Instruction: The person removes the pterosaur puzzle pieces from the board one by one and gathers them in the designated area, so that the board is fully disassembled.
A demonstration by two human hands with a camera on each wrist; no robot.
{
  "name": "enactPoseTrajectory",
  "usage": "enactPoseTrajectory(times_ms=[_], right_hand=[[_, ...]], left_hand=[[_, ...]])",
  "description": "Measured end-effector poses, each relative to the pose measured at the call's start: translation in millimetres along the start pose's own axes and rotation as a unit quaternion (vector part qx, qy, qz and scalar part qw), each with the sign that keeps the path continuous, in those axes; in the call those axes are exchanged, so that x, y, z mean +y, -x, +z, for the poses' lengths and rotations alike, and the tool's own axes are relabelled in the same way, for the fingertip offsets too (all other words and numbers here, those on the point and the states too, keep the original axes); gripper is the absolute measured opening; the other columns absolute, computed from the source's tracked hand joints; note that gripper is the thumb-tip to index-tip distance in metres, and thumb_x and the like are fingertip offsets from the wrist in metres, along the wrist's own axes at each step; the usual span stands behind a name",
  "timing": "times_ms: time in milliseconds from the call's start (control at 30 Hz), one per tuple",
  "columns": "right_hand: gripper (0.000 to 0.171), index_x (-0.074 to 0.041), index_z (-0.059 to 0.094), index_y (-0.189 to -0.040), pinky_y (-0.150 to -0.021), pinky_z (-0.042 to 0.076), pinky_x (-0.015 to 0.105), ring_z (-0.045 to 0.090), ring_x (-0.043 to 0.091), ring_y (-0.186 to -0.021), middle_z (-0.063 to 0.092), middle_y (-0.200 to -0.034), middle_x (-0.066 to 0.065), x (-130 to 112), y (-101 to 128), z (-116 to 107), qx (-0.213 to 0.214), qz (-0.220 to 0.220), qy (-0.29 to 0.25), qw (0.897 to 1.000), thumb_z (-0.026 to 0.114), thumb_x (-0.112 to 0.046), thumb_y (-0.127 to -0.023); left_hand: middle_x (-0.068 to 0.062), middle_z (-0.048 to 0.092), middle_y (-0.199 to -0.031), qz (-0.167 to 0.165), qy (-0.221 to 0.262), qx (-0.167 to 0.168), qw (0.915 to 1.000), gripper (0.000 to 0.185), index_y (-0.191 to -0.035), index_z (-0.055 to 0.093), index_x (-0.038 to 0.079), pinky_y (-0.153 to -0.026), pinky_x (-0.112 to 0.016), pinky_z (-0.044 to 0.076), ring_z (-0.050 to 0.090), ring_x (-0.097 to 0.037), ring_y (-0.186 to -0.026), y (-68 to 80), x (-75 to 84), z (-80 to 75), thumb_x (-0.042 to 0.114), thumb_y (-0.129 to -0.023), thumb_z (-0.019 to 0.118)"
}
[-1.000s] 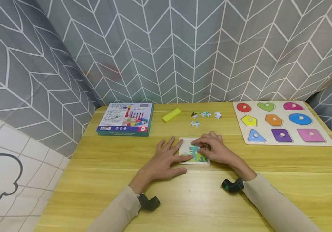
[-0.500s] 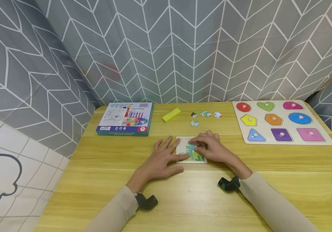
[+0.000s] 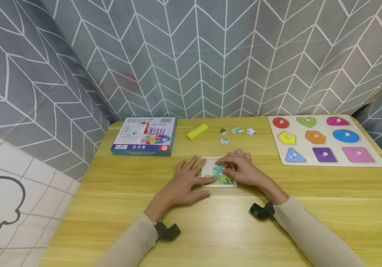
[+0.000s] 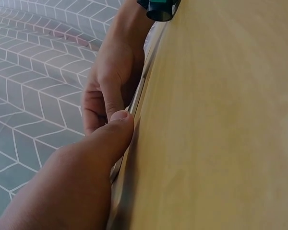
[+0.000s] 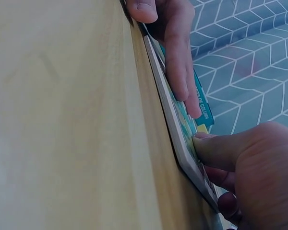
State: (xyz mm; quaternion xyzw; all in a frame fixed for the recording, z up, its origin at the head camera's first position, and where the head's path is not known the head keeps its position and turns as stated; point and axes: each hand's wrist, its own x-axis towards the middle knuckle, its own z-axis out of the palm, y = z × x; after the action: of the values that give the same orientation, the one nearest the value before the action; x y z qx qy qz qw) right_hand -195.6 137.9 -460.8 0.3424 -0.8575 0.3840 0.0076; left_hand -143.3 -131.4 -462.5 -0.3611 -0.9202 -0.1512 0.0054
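A small square puzzle board [image 3: 210, 165] lies on the table between my hands, partly filled with green and teal dinosaur pieces. My left hand [image 3: 185, 185], fingers spread, rests at the board's left side, one finger lying across the picture. At the right part of the board, my right hand [image 3: 242, 170] pinches a puzzle piece between thumb and curled fingers; the hand mostly covers that piece. In the right wrist view my right thumb [image 5: 221, 151] touches the face of the board [image 5: 170, 115]. Behind the board lie loose puzzle pieces [image 3: 225, 141], several in all.
A yellow block [image 3: 197, 132] lies behind the left hand. Farther left is a boxed bead toy [image 3: 144, 136]. A knobbed shape board [image 3: 299, 152] occupies the table's back right. A grey patterned curtain [image 3: 191, 59] hangs along the table's back edge.
The puzzle board has shifted slightly left and away from me, both hands moving along with it. The right hand keeps its pinch, and the loose pieces stay put.
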Motion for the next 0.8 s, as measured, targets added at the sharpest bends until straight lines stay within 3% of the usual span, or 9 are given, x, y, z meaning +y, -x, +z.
enactPoseTrajectory(times_ms=[367, 800], right_hand=[[0.026, -0.017, 0.076, -0.115, -0.076, 0.017, 0.035, 0.039, 0.013, -0.082, 0.065, -0.085, -0.008, -1.3, -0.8, -1.2, 0.000, 0.004, -0.002, 1.000, 0.077, -0.012, -0.089], [0.033, -0.017, 0.074, -0.120, -0.077, 0.021, 0.037, 0.041, 0.012, -0.086, 0.071, -0.099, -0.005, -2.0, 0.3, 1.4, 0.005, -0.011, 0.002, 1.000, 0.076, -0.009, -0.089]], left_hand=[[-0.011, 0.021, -0.171, -0.002, 0.003, -0.007, 1.0000, 0.051, -0.147, 0.048, 0.049, -0.122, -0.066, 0.009, 0.008, -0.039, -0.159, 1.3, 1.1, -0.1, 0.063, -0.098, 0.051], [-0.010, 0.020, -0.171, 0.004, 0.004, -0.003, 1.0000, 0.051, -0.147, 0.048, 0.049, -0.121, -0.067, 0.011, 0.010, -0.039, -0.159, 2.2, 0.5, 0.3, 0.062, -0.099, 0.051]])
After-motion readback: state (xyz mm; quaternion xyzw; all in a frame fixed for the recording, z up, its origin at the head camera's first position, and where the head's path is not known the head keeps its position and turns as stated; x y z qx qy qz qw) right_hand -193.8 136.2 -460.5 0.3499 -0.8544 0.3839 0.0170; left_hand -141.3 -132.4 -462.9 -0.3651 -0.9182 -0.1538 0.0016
